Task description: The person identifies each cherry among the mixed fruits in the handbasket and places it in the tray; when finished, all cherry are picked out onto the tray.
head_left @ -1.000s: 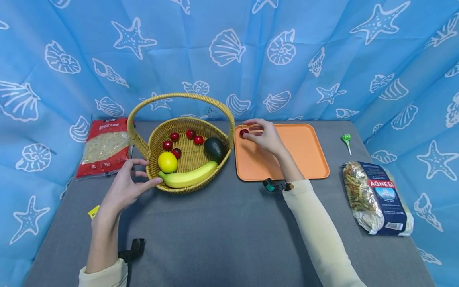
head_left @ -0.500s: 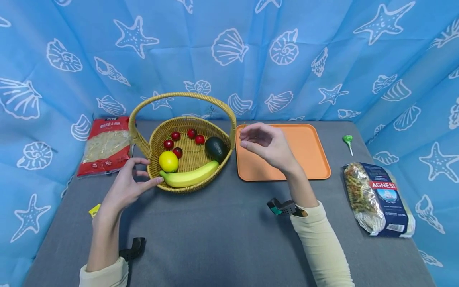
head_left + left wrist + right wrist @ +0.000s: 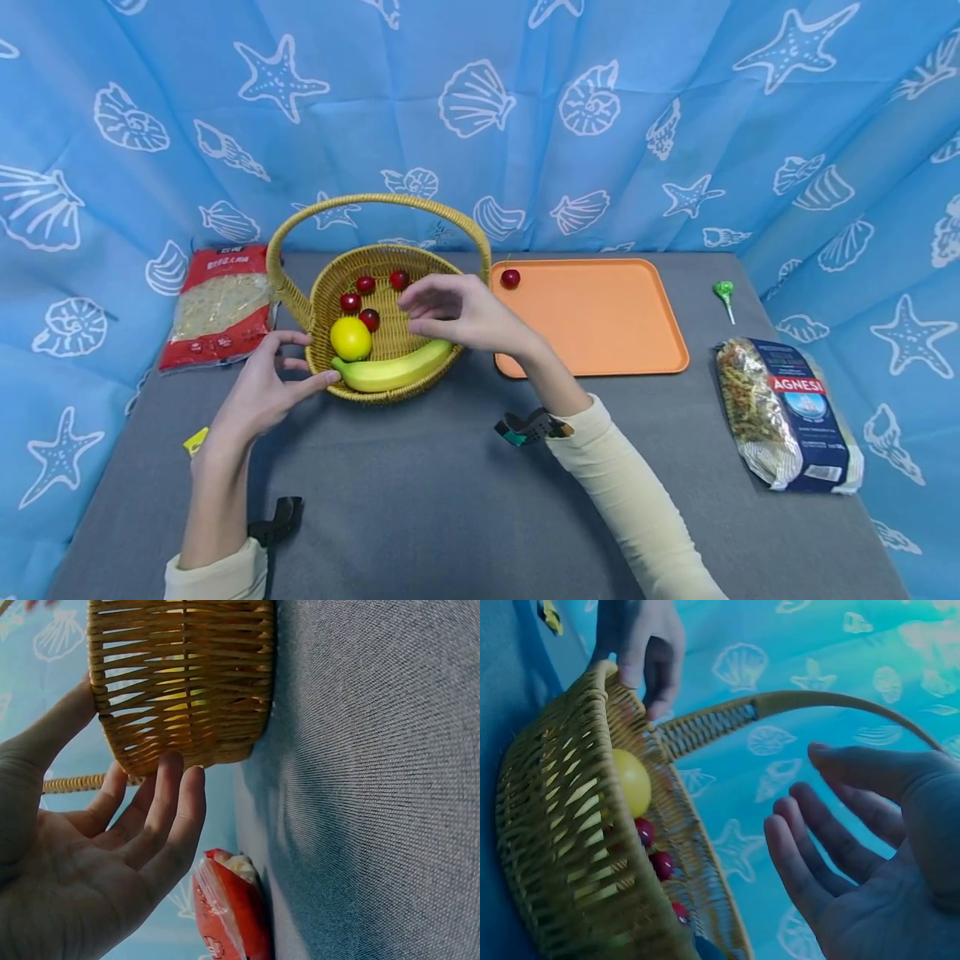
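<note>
My left hand [image 3: 266, 383] holds the left end of a wicker basket [image 3: 390, 395], thumb at the front rim and fingers against the side. Inside lie a banana [image 3: 393, 371], a yellow lemon [image 3: 351, 338] and several red cherries [image 3: 365, 285]. Over the basket's right part hovers my right hand [image 3: 468, 312], fingers loosely bent and nothing between them; in the head view it covers the avocado and one cherry. A single stemmed cherry [image 3: 510, 277] rests at the upper left corner of an orange tray [image 3: 600, 333], right of the basket.
The basket's tall handle [image 3: 375, 198] arches above it. A red pasta bag [image 3: 217, 308] lies at left, an AGNESI pasta bag [image 3: 791, 417] at right below a green lollipop [image 3: 723, 290]. Behind the grey table [image 3: 420, 500] hangs a blue shell-print curtain [image 3: 525, 167].
My right hand has let go of a cherry on the tray's corner, drawn back, then moved left over the basket. My left hand stays at the basket's left end.
</note>
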`<control>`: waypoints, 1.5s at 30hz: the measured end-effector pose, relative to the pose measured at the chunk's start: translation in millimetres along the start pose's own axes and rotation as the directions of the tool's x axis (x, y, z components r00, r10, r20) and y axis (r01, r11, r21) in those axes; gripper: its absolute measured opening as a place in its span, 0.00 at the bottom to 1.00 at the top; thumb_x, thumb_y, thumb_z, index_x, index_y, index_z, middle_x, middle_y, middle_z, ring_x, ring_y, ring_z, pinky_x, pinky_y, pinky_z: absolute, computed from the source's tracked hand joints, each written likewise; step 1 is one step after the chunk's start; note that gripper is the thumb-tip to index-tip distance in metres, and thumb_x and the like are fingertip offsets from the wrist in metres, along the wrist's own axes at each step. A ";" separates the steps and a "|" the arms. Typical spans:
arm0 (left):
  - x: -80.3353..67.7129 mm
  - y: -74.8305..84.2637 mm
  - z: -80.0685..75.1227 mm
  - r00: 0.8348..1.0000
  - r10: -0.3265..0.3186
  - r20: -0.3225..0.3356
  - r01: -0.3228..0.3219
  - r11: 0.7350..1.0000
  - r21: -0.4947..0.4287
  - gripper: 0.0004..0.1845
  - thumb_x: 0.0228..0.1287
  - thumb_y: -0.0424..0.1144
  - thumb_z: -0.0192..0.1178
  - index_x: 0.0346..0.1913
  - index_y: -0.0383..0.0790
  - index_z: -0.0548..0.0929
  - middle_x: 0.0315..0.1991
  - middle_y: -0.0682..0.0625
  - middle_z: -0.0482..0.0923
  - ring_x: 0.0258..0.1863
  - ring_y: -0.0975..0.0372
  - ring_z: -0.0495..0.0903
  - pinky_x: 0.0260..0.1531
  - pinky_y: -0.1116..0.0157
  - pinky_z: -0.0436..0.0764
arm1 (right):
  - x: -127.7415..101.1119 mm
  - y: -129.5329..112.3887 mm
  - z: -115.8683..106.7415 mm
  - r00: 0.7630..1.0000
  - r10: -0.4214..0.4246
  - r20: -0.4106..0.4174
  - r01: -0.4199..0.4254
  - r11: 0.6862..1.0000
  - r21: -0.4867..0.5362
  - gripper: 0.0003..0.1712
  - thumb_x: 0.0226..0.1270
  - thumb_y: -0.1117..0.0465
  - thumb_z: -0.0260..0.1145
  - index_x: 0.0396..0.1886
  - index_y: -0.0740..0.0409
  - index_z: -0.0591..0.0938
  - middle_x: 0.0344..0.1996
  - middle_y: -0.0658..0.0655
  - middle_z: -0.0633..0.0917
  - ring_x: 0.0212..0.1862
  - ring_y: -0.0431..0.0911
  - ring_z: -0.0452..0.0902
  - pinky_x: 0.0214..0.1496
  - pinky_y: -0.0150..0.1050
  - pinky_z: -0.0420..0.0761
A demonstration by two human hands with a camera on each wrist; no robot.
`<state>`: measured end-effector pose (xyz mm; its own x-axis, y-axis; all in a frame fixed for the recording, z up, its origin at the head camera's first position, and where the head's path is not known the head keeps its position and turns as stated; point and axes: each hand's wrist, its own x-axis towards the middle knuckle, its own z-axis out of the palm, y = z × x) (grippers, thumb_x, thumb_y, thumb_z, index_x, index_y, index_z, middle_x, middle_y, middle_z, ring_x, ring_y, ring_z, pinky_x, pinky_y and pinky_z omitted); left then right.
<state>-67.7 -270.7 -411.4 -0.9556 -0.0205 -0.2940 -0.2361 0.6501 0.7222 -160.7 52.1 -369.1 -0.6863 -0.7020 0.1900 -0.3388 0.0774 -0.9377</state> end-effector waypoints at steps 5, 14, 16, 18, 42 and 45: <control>0.5 -1.1 -1.4 1.000 -0.011 0.013 0.011 1.000 0.008 0.47 0.70 0.62 0.72 0.78 0.37 0.63 0.69 0.31 0.72 0.62 0.41 0.78 0.42 0.63 0.79 | 44.2 12.4 12.2 0.995 0.094 0.044 -0.089 0.990 -0.109 0.18 0.74 0.66 0.74 0.60 0.63 0.85 0.58 0.61 0.89 0.54 0.51 0.90 0.61 0.37 0.88; 1.2 1.0 -0.2 1.000 0.000 0.011 0.000 1.000 0.005 0.45 0.71 0.59 0.72 0.77 0.37 0.64 0.68 0.31 0.73 0.61 0.41 0.79 0.42 0.62 0.80 | 95.7 41.6 26.4 0.925 0.360 0.118 -0.338 0.925 -0.172 0.26 0.77 0.61 0.70 0.70 0.64 0.80 0.66 0.65 0.83 0.66 0.55 0.81 0.63 0.41 0.85; 1.0 1.4 0.2 1.000 0.007 0.009 -0.007 1.000 0.002 0.45 0.71 0.59 0.72 0.77 0.37 0.64 0.67 0.31 0.73 0.61 0.41 0.79 0.42 0.61 0.80 | 100.8 45.6 29.7 0.903 0.408 0.133 -0.387 0.909 -0.156 0.25 0.79 0.62 0.69 0.71 0.65 0.79 0.63 0.66 0.82 0.61 0.58 0.84 0.61 0.44 0.88; 0.6 1.5 0.4 1.000 0.013 0.007 -0.013 1.000 0.002 0.45 0.71 0.59 0.72 0.77 0.37 0.64 0.67 0.31 0.73 0.61 0.41 0.79 0.42 0.61 0.79 | 104.2 48.0 33.0 0.877 0.457 0.152 -0.440 0.888 -0.130 0.25 0.80 0.63 0.67 0.71 0.66 0.78 0.59 0.65 0.82 0.54 0.58 0.86 0.59 0.47 0.89; 0.2 2.0 0.9 1.000 0.004 0.014 -0.005 1.000 0.009 0.45 0.71 0.60 0.71 0.77 0.37 0.63 0.69 0.31 0.72 0.63 0.40 0.78 0.43 0.62 0.79 | 86.1 39.5 32.1 0.909 0.416 0.031 -0.405 0.898 -0.170 0.20 0.75 0.67 0.70 0.64 0.60 0.85 0.66 0.60 0.84 0.70 0.52 0.78 0.68 0.43 0.83; -0.2 1.1 0.5 1.000 0.003 0.017 -0.003 1.000 0.012 0.46 0.71 0.60 0.71 0.78 0.37 0.63 0.68 0.30 0.72 0.62 0.40 0.77 0.42 0.62 0.79 | 74.0 31.6 28.1 0.927 0.373 0.035 -0.363 0.918 -0.158 0.20 0.75 0.65 0.72 0.64 0.58 0.85 0.64 0.59 0.85 0.68 0.51 0.79 0.64 0.40 0.84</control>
<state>-67.7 -269.6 -410.9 -0.9531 -0.0055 -0.3025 -0.2310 0.6591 0.7157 -204.2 -17.3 -392.9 -0.7402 -0.6469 -0.1835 -0.1633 0.4376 -0.8842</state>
